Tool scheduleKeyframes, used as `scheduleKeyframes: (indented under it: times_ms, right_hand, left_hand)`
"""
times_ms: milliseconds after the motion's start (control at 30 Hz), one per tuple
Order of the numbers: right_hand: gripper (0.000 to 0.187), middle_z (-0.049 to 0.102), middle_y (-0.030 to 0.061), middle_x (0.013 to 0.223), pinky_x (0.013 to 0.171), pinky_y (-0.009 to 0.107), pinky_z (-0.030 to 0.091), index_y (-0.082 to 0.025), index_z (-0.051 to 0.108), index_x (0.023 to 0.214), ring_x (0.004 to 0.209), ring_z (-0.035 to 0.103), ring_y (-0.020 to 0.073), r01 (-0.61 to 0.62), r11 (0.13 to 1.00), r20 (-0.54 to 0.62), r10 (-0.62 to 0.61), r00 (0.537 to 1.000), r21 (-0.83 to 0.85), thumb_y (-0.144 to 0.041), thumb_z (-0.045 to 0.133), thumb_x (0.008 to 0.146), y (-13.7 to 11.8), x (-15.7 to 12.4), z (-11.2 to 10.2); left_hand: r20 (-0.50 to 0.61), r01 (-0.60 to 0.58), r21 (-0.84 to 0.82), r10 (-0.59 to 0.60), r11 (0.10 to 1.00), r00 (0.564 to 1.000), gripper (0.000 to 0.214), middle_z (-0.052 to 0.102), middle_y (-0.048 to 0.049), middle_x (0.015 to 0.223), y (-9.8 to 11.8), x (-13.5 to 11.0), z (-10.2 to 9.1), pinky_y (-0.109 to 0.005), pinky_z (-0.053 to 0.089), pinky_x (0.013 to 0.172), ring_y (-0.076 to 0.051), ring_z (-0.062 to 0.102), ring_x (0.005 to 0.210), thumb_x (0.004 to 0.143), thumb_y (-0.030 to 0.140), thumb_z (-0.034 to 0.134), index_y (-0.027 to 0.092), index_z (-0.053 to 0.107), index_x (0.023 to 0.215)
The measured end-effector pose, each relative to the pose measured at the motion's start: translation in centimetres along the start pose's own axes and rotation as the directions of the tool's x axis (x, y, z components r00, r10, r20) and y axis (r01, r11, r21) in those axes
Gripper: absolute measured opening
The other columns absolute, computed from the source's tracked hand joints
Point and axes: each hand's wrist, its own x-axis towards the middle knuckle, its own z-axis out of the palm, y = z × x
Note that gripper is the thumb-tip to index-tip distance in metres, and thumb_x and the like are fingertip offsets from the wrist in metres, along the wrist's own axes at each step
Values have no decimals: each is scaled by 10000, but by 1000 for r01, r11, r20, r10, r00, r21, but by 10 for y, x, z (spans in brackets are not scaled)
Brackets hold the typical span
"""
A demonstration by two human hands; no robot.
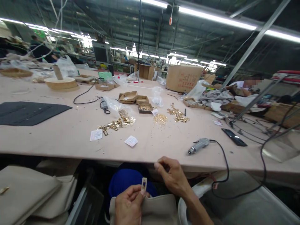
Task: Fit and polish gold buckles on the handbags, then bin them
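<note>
My left hand (128,203) is closed on a small flat metal plate with a slot (144,183), held upright just above a beige leather piece (159,209) that lies in my lap below the table edge. My right hand (172,176) hovers beside the plate at the table's front edge, thumb and fingers pinched together; what they hold, if anything, is too small to see. On the table beyond lie loose gold metal fittings (117,122), a heap of small gold parts (160,118) and a grey electric hand tool (198,145) with a black cord.
A pale work table (70,134) carries a dark mat (28,112), small cardboard trays (131,97), plastic bags, paper tags, a black phone (234,137) and a large carton (182,77). Beige bag panels (25,190) stack at lower left. Another person sits far right.
</note>
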Motion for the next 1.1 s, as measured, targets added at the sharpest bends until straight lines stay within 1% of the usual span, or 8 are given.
scheduleKeyframes:
  times_ms: [100, 200, 267, 367, 533, 700, 933, 1100]
  right_hand:
    - [359, 696, 48, 775, 645, 274, 463, -172, 708, 845, 705, 603, 162, 12, 1000, -150, -15, 989, -15, -510, 642, 945, 14, 43, -56]
    - [404, 710, 73, 759, 611, 279, 482, -147, 710, 830, 669, 602, 165, -49, 998, -272, 34, 962, -48, -547, 688, 884, 31, 88, -103]
    - [416, 716, 87, 751, 588, 283, 487, -135, 712, 816, 652, 615, 172, -123, 989, -304, 93, 948, -79, -549, 705, 851, 41, 109, -119]
    - [418, 730, 99, 768, 578, 293, 501, -136, 726, 833, 657, 647, 189, -165, 979, -287, 126, 950, -119, -554, 719, 823, 49, 126, -120]
    - [392, 730, 90, 774, 591, 306, 497, -159, 735, 838, 650, 645, 190, -124, 980, -157, 99, 983, -156, -550, 713, 824, 50, 140, -88]
    - [330, 702, 54, 719, 598, 294, 454, -172, 725, 788, 643, 615, 175, 10, 978, -55, -22, 998, -207, -500, 702, 821, 25, 170, -36]
    - [138, 727, 40, 783, 639, 269, 441, -171, 726, 822, 693, 635, 156, 119, 948, 66, -104, 992, -296, -306, 726, 795, -14, 236, 52]
    - [89, 724, 29, 781, 639, 258, 412, -188, 730, 812, 693, 618, 148, 266, 918, 239, -199, 950, -293, -275, 712, 804, -47, 256, 106]
  left_hand:
    - [12, -9, 26, 8, 1000, 1000, 492, 734, -97, 614, -2, 2, -2, -240, 491, 467, -211, 657, 513, 555, 592, 897, 139, 775, 703]
    - [18, -11, 23, 11, 1000, 1000, 511, 734, -101, 616, -4, 4, -3, -239, 470, 439, -216, 651, 511, 557, 623, 888, 146, 766, 690]
    - [19, -12, -15, 13, 1000, 1000, 481, 725, -95, 600, -6, 4, -2, -241, 480, 467, -207, 648, 510, 570, 590, 894, 143, 762, 690]
    - [27, -23, -60, 25, 998, 999, 398, 707, -86, 570, -8, 4, 1, -232, 461, 494, -180, 628, 493, 619, 498, 878, 128, 757, 695]
    - [37, -16, -9, 16, 1000, 999, 292, 719, -98, 587, -8, 6, 3, -236, 458, 514, -188, 641, 516, 695, 408, 808, 124, 741, 718]
    - [46, -12, 36, 11, 999, 999, 268, 742, -117, 624, -12, 11, 2, -259, 476, 541, -214, 672, 548, 742, 394, 771, 128, 735, 760]
    - [33, -3, 59, 1, 998, 999, 249, 753, -130, 647, -17, 18, 2, -301, 515, 582, -255, 709, 582, 745, 394, 771, 150, 725, 745]
    - [13, 52, 66, -53, 996, 999, 284, 759, -125, 682, -10, 19, 0, -338, 570, 653, -287, 741, 654, 695, 418, 848, 167, 727, 754]
